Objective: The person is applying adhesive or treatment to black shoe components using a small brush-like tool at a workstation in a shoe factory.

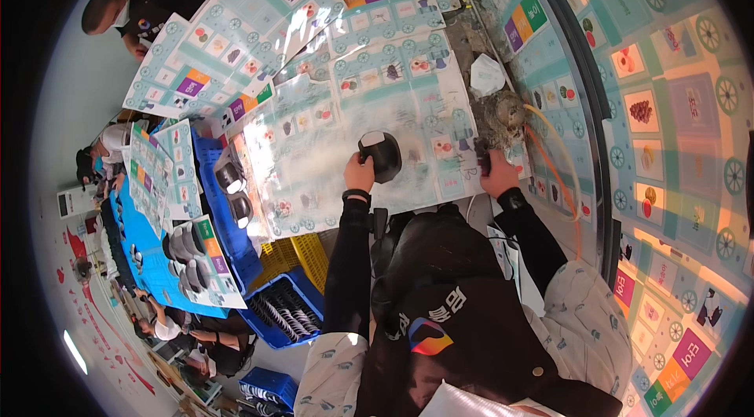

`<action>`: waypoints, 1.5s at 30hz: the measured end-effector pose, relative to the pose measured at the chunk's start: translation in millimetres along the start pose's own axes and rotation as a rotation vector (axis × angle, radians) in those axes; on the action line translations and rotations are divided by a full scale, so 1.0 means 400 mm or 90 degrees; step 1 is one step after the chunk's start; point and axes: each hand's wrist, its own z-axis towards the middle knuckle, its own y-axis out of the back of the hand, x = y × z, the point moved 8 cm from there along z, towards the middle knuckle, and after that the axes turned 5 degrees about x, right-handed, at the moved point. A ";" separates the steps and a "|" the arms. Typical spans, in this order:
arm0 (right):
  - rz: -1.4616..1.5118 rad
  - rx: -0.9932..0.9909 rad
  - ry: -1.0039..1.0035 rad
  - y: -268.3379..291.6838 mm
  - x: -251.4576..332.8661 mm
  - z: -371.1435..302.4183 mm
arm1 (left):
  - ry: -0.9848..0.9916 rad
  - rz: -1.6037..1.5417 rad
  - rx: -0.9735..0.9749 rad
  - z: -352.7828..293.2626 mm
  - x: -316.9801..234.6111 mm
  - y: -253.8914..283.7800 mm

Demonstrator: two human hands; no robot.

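Note:
My left hand grips a black rounded bowl-like part with a white patch, held over a glossy printed sheet on the table. My right hand is closed around a small dark tool at the sheet's right edge. Just above that hand lies a grey crumpled rag, and an orange hose curves past it. Both my forearms wear black sleeves; a band circles the left wrist.
Blue crates with dark rounded parts stand to the left, and a yellow crate sits below them. Other people work at the top left and along a blue table. Printed panels line the curved wall on the right.

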 end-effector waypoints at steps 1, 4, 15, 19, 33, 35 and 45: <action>0.099 0.010 -0.004 0.022 0.006 -0.014 | 0.002 0.020 0.006 0.038 -0.004 -0.005; 0.395 0.052 -0.029 0.078 0.061 -0.034 | -0.027 0.010 0.004 0.138 -0.030 -0.030; 0.472 0.236 -0.085 0.060 0.486 0.128 | -0.019 -0.074 0.062 0.212 0.000 -0.081; 0.373 0.218 0.043 0.046 0.594 0.198 | 0.009 -0.145 0.041 0.213 0.061 -0.067; 0.167 0.188 0.072 0.037 0.585 0.243 | 0.044 -0.305 0.120 0.219 0.093 -0.112; 0.144 0.237 0.083 0.026 0.585 0.234 | 0.036 -0.276 0.119 0.221 0.083 -0.111; 0.119 0.190 0.078 0.055 0.554 0.220 | 0.029 -0.288 0.134 0.212 0.060 -0.107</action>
